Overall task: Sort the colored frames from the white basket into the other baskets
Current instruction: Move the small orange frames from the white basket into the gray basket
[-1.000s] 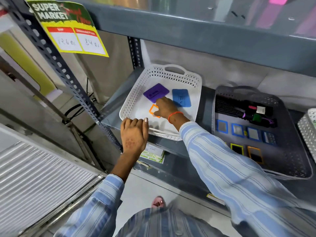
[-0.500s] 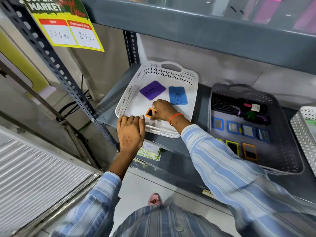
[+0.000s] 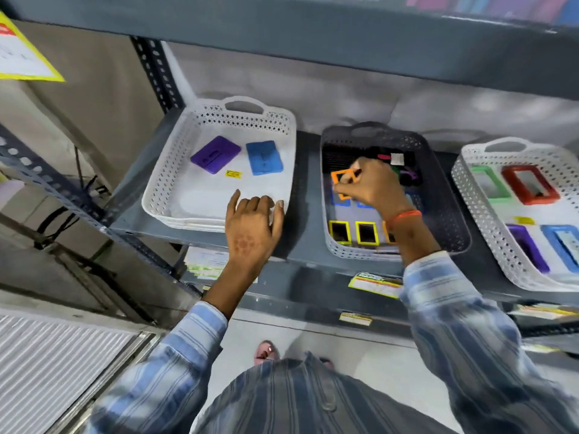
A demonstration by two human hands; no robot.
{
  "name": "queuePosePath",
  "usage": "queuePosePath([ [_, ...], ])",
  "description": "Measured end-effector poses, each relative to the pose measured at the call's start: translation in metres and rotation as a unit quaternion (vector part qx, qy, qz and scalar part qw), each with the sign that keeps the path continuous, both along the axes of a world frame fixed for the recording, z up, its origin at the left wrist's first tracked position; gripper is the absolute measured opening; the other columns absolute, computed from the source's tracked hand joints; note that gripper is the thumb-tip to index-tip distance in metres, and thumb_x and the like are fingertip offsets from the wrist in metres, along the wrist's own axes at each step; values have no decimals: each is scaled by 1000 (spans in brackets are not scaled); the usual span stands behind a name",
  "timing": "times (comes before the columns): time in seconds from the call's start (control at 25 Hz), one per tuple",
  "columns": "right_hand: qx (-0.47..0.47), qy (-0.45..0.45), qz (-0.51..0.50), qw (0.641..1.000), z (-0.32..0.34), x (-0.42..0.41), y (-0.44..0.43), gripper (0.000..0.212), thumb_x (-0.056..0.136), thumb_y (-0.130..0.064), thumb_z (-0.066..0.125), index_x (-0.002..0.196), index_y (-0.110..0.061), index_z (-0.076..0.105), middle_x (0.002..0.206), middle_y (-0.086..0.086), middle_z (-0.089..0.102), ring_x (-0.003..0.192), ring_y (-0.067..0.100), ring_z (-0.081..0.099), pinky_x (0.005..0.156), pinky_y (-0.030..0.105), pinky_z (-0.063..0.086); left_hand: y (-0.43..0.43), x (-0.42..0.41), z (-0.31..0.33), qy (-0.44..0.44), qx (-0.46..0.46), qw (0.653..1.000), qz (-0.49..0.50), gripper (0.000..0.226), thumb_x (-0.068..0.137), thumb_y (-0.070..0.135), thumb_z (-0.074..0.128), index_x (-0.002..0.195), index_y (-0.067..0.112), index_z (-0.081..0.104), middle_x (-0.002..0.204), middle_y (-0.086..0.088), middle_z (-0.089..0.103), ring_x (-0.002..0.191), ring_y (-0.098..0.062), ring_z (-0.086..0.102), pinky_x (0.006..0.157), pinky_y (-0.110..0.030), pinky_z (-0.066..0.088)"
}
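Right hand (image 3: 374, 186) is pinching the small orange frame (image 3: 344, 177) by its right edge between thumb and fingertips, holding it in the air above the back half of the grey basket (image 3: 451, 214). Left hand (image 3: 255, 227) grasps nothing: it lies flat with its fingers over the near rim of the white basket (image 3: 175, 183), steadying it.

I'd bring the frame down toward the front row, where the small frames lie flat, and set it flat in a free spot beside the orange one (image 3: 387, 234) half hidden under my wrist, so like goes with like. Let go only once it lies flat, without nudging its neighbours.

Counting now. In the white basket: one purple plate (image 3: 215, 154), one blue plate (image 3: 264, 157) and one small yellow tag (image 3: 233, 174); I see no frames left there. In the grey basket, front row: two yellow frames (image 3: 339, 232), plus that orange one. Blue frames (image 3: 340, 198) sit under my hand; I can't count them. The far white basket (image 3: 488, 233) shows four big frames: green, red, purple, blue.
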State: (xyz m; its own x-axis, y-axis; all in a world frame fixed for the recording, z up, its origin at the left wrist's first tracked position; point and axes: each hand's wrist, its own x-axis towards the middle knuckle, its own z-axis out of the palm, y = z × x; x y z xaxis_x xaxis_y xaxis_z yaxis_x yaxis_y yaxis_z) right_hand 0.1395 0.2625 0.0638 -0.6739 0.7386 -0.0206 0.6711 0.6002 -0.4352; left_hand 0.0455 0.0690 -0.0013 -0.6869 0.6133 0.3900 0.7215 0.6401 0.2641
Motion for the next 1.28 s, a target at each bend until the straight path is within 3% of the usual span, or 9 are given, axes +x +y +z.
queuePosePath([
  [0.16,-2,-120,-54,991,-15,66,43,39,78,-22,70,102,8,62,113,29,64,107,38,61,88,40,48,13,11,-2,-38,-57,998,-2,40,97,34,38,81,8,65,80,-17,71,80,-37,61,88,-41,38],
  [0.28,-4,-205,-63,977,-25,95,59,41,77,-18,70,109,5,62,119,26,63,110,37,62,90,39,50,13,15,-5,-22,-92,996,1,42,97,32,38,78,7,65,76,-19,71,77,-37,62,84,-41,40],
  [0.48,37,-248,-58,966,-36,108,59,50,76,-17,74,121,-1,59,127,23,60,116,37,59,94,42,51,13,15,-5,-21,-98,995,6,41,98,31,39,80,6,66,76,-19,71,75,-36,62,82,-41,39],
  [0.84,28,-242,-54,968,-27,100,52,44,81,-17,70,118,3,57,121,26,63,112,40,61,91,43,52,13,15,-6,-13,-102,995,2,42,98,33,38,82,6,66,77,-18,71,78,-36,61,85,-42,37],
  [1.04,30,-170,-8,985,-5,47,29,37,82,-16,69,111,3,59,116,25,64,108,39,62,88,39,51,5,8,-7,2,-108,994,29,52,97,46,33,85,8,68,78,-15,71,89,-35,61,106,-46,22],
  [1.28,53,-85,94,990,10,-46,-24,38,85,-21,63,120,-6,58,124,23,58,115,41,56,93,39,48,-26,-23,-1,5,-63,992,109,59,98,46,28,74,8,66,68,-14,69,83,-36,61,104,-48,27],
])
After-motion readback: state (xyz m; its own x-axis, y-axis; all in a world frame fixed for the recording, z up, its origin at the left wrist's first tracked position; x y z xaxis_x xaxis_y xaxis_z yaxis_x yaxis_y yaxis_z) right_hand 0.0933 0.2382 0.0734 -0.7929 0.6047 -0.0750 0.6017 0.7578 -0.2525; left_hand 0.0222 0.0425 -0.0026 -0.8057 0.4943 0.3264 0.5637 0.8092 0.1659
